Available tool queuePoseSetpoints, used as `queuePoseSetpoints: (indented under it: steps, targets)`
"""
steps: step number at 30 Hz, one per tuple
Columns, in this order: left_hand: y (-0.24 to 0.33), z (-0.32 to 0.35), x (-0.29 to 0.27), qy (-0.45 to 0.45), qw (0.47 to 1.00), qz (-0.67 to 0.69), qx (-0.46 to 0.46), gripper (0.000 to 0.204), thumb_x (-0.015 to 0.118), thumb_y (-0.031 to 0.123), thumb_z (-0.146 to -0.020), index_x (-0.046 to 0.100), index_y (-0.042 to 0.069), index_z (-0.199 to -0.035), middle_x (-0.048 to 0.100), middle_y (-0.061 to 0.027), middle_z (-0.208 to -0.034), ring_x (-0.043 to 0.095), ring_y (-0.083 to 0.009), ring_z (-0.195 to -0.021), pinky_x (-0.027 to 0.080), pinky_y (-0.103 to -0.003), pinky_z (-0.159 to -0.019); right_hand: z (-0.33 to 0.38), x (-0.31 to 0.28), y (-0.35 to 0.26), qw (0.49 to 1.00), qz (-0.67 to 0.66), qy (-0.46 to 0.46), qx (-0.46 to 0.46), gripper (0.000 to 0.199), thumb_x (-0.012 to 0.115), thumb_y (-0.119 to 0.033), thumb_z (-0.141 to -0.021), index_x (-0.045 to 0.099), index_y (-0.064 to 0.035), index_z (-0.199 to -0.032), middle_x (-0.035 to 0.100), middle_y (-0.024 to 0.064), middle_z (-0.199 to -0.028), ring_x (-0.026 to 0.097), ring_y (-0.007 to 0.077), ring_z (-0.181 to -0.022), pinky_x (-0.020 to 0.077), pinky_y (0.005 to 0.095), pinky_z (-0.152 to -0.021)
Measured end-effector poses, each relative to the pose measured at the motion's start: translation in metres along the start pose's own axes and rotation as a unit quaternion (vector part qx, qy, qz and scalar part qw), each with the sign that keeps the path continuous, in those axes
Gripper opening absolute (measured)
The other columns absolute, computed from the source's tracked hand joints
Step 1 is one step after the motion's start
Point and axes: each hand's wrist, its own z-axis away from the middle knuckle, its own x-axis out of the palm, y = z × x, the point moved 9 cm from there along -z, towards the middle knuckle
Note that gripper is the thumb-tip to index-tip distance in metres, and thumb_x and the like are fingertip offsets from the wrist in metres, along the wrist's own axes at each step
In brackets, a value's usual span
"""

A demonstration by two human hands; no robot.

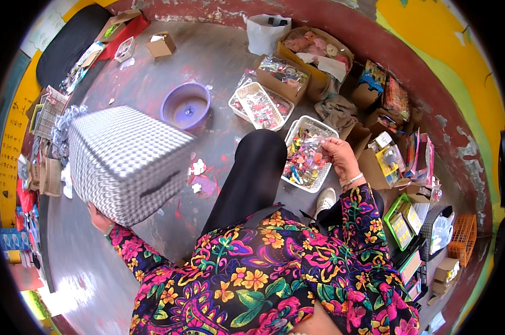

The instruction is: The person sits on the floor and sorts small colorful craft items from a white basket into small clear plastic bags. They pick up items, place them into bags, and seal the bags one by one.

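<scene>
Floor, right side: my right hand [340, 158] pinches a clear plastic packet of colourful trinkets [307, 156] over the white lattice plastic basket [310, 124], for sorting, I judge.
Left: my left hand [99, 219] props the grey-checked fabric box [127, 162] from below; fingers hidden, grip unclear.

Checked box [127, 162] looks woven, matt; basket [326, 127] white plastic lattice; packets [303, 159] perhaps glossy film.

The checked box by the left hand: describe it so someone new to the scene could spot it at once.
Start at the grey floor, left of the purple basin. The checked box is a big woven cube with a dark handle slot, held up by the left hand. Its black-and-white pattern is unique here.
</scene>
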Motion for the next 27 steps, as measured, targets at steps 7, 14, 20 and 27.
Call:
queuePoseSetpoints:
  steps: [7, 14, 20, 27]
  targets:
    - [0.066, 0.035, 0.168, -0.354, 0.885, -0.297, 0.058, 0.021, 0.052, 0.008, -0.084, 0.055, -0.003, -0.102, 0.062, -0.0133, -0.088, 0.059, -0.0182, -0.081, 0.046, -0.032, -0.071, 0.008, 0.011, -0.011, 1.0, 0.009, 0.021, -0.011, 0.01, 0.059, -0.014, -0.083, 0.06, -0.0043, -0.082, 0.056, -0.0042, -0.064, 0.047, 0.0021, -0.05, 0.0348, 0.0159, -0.045]
    - [-0.037, 0.15, 0.272, -0.528, 0.581, -0.566, 0.253, 0.011, 0.048, 0.003, -0.073, 0.051, 0.004, -0.083, 0.059, -0.0155, -0.062, 0.061, -0.0346, -0.062, 0.049, -0.044, -0.055, 0.009, 0.009, -0.017, 0.999, 0.015, 0.011, -0.028, 0.014, 0.058, -0.013, -0.082, 0.061, -0.0017, -0.09, 0.061, 0.0002, -0.074, 0.056, 0.0064, -0.062, 0.0427, 0.0183, -0.053]
    - [-0.165, 0.236, 0.276, -0.574, 0.551, -0.568, 0.209, 0.008, 0.048, 0.008, -0.075, 0.05, 0.004, -0.082, 0.062, -0.014, -0.066, 0.064, -0.0293, -0.064, 0.051, -0.04, -0.057, 0.01, -0.002, -0.012, 0.998, 0.04, 0.042, -0.025, 0.013, 0.059, -0.015, -0.082, 0.062, -0.0029, -0.087, 0.06, -0.0016, -0.071, 0.052, 0.0043, -0.057, 0.0372, 0.0175, -0.048]
    - [-0.223, 0.285, 0.253, -0.633, 0.564, -0.475, 0.238, 0.011, 0.049, 0.016, -0.078, 0.049, 0.005, -0.075, 0.061, -0.0123, -0.059, 0.063, -0.0276, -0.056, 0.05, -0.038, -0.049, 0.007, -0.009, 0.008, 0.997, 0.038, 0.073, 0.011, 0.007, 0.059, -0.012, -0.083, 0.06, -0.0046, -0.084, 0.057, -0.0028, -0.066, 0.049, 0.0043, -0.054, 0.0366, 0.0181, -0.046]
